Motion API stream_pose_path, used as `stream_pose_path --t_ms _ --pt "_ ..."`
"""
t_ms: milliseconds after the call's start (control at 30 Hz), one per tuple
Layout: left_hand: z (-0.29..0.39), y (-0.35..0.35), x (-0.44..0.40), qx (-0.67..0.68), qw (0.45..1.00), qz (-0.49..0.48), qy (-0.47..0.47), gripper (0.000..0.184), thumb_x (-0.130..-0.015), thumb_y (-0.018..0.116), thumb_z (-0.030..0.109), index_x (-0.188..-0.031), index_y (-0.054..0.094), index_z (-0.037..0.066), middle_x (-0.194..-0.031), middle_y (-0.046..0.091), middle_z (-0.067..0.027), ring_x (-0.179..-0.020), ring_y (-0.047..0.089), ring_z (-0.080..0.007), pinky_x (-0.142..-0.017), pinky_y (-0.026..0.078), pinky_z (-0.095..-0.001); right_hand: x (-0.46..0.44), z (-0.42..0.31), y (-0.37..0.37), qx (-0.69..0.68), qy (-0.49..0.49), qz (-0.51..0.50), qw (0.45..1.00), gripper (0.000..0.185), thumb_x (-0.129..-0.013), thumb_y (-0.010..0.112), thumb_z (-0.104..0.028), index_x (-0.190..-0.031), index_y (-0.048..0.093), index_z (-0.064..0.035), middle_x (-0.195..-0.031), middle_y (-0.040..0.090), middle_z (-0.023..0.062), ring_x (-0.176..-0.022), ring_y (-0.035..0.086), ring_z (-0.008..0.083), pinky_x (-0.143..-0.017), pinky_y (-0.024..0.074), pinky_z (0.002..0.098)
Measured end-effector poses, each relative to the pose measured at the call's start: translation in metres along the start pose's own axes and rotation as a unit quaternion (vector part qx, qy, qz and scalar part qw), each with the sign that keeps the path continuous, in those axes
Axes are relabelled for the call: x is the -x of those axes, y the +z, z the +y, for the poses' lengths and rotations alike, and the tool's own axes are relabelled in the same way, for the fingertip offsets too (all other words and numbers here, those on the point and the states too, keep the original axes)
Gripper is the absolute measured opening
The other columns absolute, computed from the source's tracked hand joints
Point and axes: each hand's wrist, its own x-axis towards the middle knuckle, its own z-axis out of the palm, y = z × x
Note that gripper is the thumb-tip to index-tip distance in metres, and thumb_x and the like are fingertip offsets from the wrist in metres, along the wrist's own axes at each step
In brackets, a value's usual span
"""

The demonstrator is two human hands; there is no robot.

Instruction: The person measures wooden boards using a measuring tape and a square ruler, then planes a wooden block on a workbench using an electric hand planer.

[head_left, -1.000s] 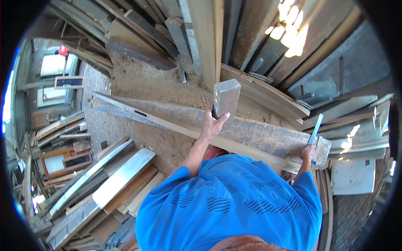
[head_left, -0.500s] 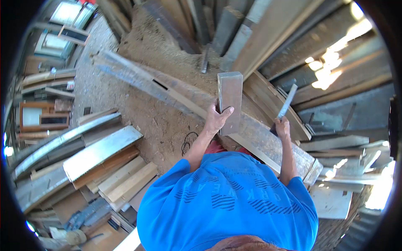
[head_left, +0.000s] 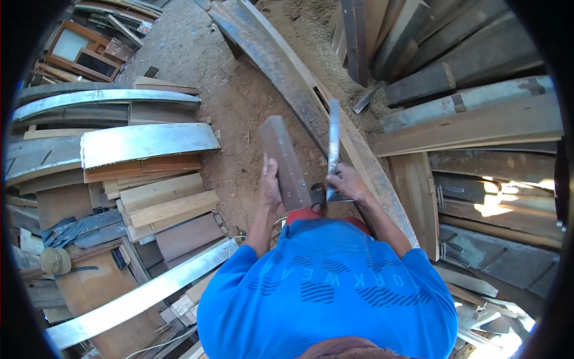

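Observation:
My left hand [head_left: 271,184] is closed around the left side of a brown wooden block [head_left: 283,157], with the thumb lying along its face. The block tilts with its far end to the left. In my right hand [head_left: 348,182] is a try square [head_left: 333,133], its metal blade pointing away from me. The square is just right of the block, apart from it. Beyond and to the right runs a long wooden workbench beam [head_left: 353,143] with a dark slot in it.
Stacked boards [head_left: 170,200] and a white panel [head_left: 149,145] lie on the left. Thick timbers [head_left: 472,122] lean on the right. A long pale strip [head_left: 140,296] crosses the lower left. Dirt floor [head_left: 236,113] shows between the stack and the beam.
My view has turned rightward. My right hand has brought the try square in from the far right to beside the block. The block now tilts left and sits lower, still in my left hand.

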Motion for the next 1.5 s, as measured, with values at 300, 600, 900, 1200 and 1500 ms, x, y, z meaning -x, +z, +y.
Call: stream_pose_path --t_ms 300,600,900,1200,1500 --pt "0.020 -0.100 0.020 0.021 0.988 0.147 -0.032 0.045 -0.103 0.054 0.051 -0.121 0.058 0.010 -0.092 0.066 -0.0047 -0.077 0.067 -0.0167 -0.066 0.059 -0.0338 -0.080 0.030 0.101 0.235 0.001 -0.151 0.960 0.047 -0.090 0.070 -0.038 -0.101 0.066 0.0069 -0.104 0.069 0.0321 -0.102 0.067 0.0461 -0.088 0.0506 0.0531" --pt "0.019 -0.082 0.018 0.014 0.987 0.135 -0.084 0.051 -0.099 0.056 0.059 -0.111 0.063 0.011 -0.085 0.065 -0.0032 -0.071 0.065 -0.0153 -0.060 0.056 -0.0314 -0.062 -0.051 0.072 0.195 -0.036 -0.055 0.979 0.035 -0.096 0.052 -0.025 -0.116 0.064 0.0008 -0.111 0.070 0.0267 -0.106 0.067 0.0454 -0.090 0.0523 0.0525" --pt "0.005 -0.041 -0.013 -0.025 0.984 0.128 -0.123 0.056 -0.096 0.060 0.061 -0.118 0.061 0.010 -0.093 0.065 -0.0053 -0.082 0.066 -0.0180 -0.070 0.058 -0.0339 -0.022 -0.042 -0.108 0.274 -0.128 0.138 0.943 0.046 -0.085 0.053 -0.011 -0.129 0.065 -0.0134 -0.100 0.072 0.0189 -0.090 0.070 0.0393 -0.082 0.0561 0.0472" --pt "-0.026 -0.008 -0.062 -0.089 0.984 0.124 -0.095 0.057 -0.099 0.062 0.049 -0.141 0.045 0.015 -0.109 0.063 -0.0062 -0.092 0.066 -0.0208 -0.076 0.060 -0.0383 -0.029 -0.056 -0.196 0.282 0.034 0.118 0.952 0.054 -0.091 0.048 -0.010 -0.144 0.058 -0.0203 -0.087 0.069 0.0253 -0.084 0.068 0.0436 -0.080 0.0534 0.0532" --pt "-0.025 -0.048 -0.108 -0.135 0.981 0.082 -0.112 0.067 -0.103 0.059 0.036 -0.158 0.028 0.016 -0.135 0.057 -0.0060 -0.114 0.060 -0.0191 -0.094 0.053 -0.0371 -0.092 -0.093 -0.170 0.406 -0.052 0.053 0.911 0.050 -0.083 0.055 -0.008 -0.130 0.068 -0.0159 -0.093 0.073 0.0193 -0.095 0.069 0.0397 -0.082 0.0536 0.0470"
